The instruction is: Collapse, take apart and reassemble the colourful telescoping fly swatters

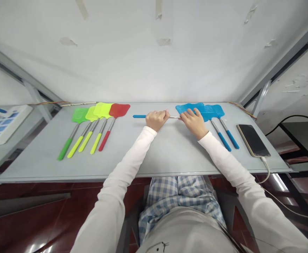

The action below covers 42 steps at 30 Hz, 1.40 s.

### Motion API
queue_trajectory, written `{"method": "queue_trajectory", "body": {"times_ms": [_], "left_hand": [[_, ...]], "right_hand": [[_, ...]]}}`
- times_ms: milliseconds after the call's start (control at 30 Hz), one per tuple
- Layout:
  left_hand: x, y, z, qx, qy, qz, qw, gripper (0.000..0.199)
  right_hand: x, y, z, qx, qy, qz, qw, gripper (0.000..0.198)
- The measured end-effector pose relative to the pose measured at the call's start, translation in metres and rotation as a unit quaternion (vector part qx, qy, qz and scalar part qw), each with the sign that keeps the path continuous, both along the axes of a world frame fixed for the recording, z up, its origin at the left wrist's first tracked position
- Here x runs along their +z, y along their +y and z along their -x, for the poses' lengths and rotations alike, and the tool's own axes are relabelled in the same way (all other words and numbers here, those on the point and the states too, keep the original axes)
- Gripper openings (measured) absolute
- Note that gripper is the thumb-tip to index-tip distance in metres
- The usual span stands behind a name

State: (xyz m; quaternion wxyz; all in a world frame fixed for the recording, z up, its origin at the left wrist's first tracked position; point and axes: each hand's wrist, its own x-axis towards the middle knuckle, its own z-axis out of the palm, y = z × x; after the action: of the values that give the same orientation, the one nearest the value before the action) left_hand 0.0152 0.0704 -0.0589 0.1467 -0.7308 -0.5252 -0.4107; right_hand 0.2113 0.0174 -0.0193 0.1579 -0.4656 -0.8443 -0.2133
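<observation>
A blue fly swatter (139,116) lies crosswise in front of me, its blue handle end pointing left. My left hand (156,120) is closed in a fist around it, beside the handle grip. Bare metal shaft (174,117) shows between my two hands. My right hand (194,123) pinches the shaft where it meets the blue mesh head (187,108); the thumb is mostly hidden. Just right of that hand, two more blue swatters (214,110) rest on the table, heads overlapping and handles angled towards me.
On the table's left lie a green swatter (65,149), several yellow swatters (96,143) and a red swatter (119,110). A phone (254,140) with a white cable (266,164) lies at the right. Behind the grey table (166,154) rises a white wall (148,66); metal posts flank both sides.
</observation>
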Motion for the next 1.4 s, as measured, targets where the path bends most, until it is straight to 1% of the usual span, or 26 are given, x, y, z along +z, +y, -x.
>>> {"method": "queue_trajectory", "body": {"times_ms": [100, 200, 300, 400, 433, 533, 633, 767, 833, 900, 933, 967, 1033, 1167, 1267, 1333, 1400], "left_hand": [[0.003, 0.001, 0.010, 0.009, -0.007, -0.014, 1.000, 0.044], [0.006, 0.003, 0.025, 0.043, -0.033, 0.002, 0.999, 0.046], [0.007, 0.005, 0.034, 0.051, -0.047, 0.009, 0.998, 0.046], [0.005, 0.005, 0.032, 0.044, -0.054, 0.028, 0.997, 0.045], [0.004, 0.004, 0.029, 0.043, -0.056, 0.038, 0.997, 0.045], [0.001, -0.001, 0.016, 0.042, -0.056, 0.052, 0.996, 0.044], [-0.002, -0.005, 0.004, 0.041, -0.047, 0.065, 0.996, 0.044], [-0.003, -0.007, -0.003, 0.030, -0.052, 0.087, 0.994, 0.049], [-0.001, -0.006, -0.004, 0.014, -0.052, 0.081, 0.995, 0.050], [0.002, -0.007, -0.006, -0.006, -0.041, 0.069, 0.997, 0.048], [0.004, -0.009, -0.007, -0.015, -0.034, 0.064, 0.997, 0.047], [0.006, -0.011, -0.009, -0.023, -0.025, 0.060, 0.998, 0.047], [0.009, -0.017, -0.011, -0.046, -0.002, 0.061, 0.997, 0.045], [0.012, -0.028, -0.010, -0.138, 0.054, 0.086, 0.985, 0.037], [0.010, -0.024, -0.005, -0.198, 0.095, 0.098, 0.971, 0.035], [0.009, -0.018, 0.001, -0.206, 0.126, 0.099, 0.965, 0.036], [0.010, -0.010, 0.014, -0.193, 0.154, 0.094, 0.964, 0.039]], "right_hand": [[0.003, 0.002, -0.011, -0.015, 0.056, -0.049, 0.997, 0.039], [0.006, 0.008, -0.024, -0.065, 0.126, -0.078, 0.987, 0.048], [0.001, 0.018, -0.036, -0.087, 0.176, -0.059, 0.979, 0.044], [-0.007, 0.029, -0.043, -0.053, 0.223, -0.007, 0.973, 0.037], [-0.009, 0.031, -0.043, -0.040, 0.239, 0.000, 0.970, 0.037], [-0.010, 0.033, -0.038, -0.027, 0.264, -0.021, 0.964, 0.035], [-0.006, 0.028, -0.031, -0.029, 0.262, -0.039, 0.964, 0.031], [-0.002, 0.023, -0.030, -0.046, 0.259, -0.023, 0.965, 0.034], [-0.002, 0.020, -0.030, -0.076, 0.237, -0.014, 0.969, 0.034], [-0.003, 0.015, -0.025, -0.105, 0.203, -0.028, 0.973, 0.034], [-0.003, 0.012, -0.021, -0.107, 0.182, -0.041, 0.976, 0.034], [-0.005, 0.009, -0.017, -0.098, 0.159, -0.052, 0.981, 0.034], [-0.008, 0.005, -0.009, -0.056, 0.109, -0.054, 0.991, 0.036], [-0.014, 0.006, -0.006, 0.020, 0.048, -0.011, 0.999, 0.033], [-0.017, 0.011, -0.012, 0.045, 0.032, 0.014, 0.998, 0.036], [-0.017, 0.015, -0.017, 0.046, 0.029, 0.019, 0.998, 0.035], [-0.016, 0.020, -0.026, 0.038, 0.033, 0.016, 0.999, 0.033]]}}
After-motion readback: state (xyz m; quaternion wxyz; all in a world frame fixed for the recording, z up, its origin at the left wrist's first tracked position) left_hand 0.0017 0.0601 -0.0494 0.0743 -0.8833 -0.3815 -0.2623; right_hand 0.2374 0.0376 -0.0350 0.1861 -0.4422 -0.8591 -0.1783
